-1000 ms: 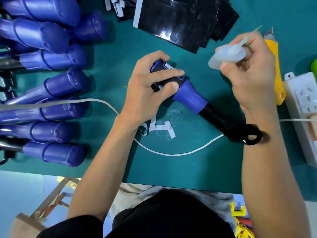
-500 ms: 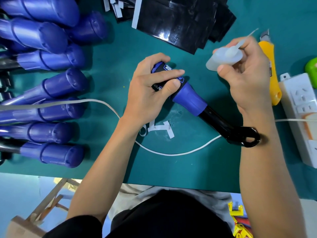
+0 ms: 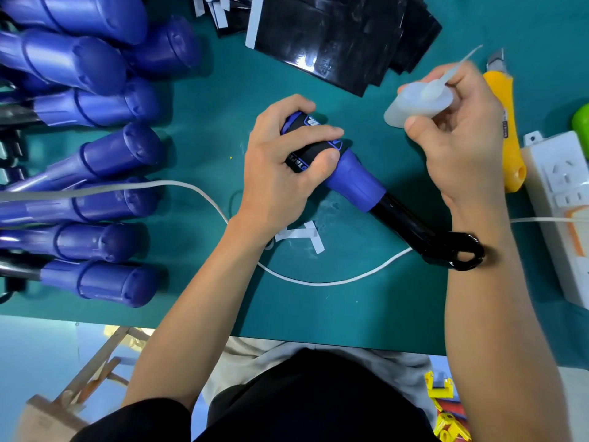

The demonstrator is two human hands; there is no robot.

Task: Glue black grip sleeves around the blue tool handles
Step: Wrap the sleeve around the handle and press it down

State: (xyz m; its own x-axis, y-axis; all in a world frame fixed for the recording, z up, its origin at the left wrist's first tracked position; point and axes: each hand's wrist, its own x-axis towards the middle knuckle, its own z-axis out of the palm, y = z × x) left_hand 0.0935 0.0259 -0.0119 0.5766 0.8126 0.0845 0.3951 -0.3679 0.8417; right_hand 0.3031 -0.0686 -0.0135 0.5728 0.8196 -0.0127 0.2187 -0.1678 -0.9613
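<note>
Head view: black grip sleeve [image 3: 310, 151] wrapped on blue tool handle [image 3: 353, 183], lying mid-table [image 3: 350, 314], clamped in left grip [image 3: 277, 180]; glue bottle [image 3: 414, 105] pinched in right grip [image 3: 462, 145], above table. Advisable: press seam flat until set, stop handle rolling, keep nozzle off fingers.

Setting: small assembly workshop. Evidence: green mat-covered counter [image 3: 366, 314]; batch of identical blue tool handles [image 3: 121, 151] piled at left; stack of black grip sleeves [image 3: 334, 36] top centre; yellow utility knife [image 3: 511, 164] and white power strip [image 3: 561, 180] at right.
</note>
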